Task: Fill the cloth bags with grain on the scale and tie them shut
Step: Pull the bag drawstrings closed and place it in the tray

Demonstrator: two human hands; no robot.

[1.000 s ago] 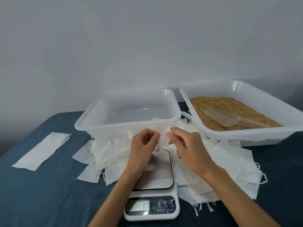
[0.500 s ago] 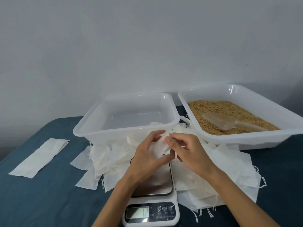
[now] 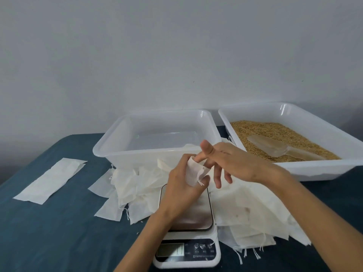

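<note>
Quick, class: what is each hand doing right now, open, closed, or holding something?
Left hand: grips a small cloth bag above the scale.
Right hand: open, fingers straight, at the bag's mouth.

Surface: my table, dark blue cloth. Landmark: scale, at near edge, centre. Behind it, empty tray; right of that, grain tray. Loose bags heaped left of scale, more bags right of it. One flat bag far left, well apart.
</note>
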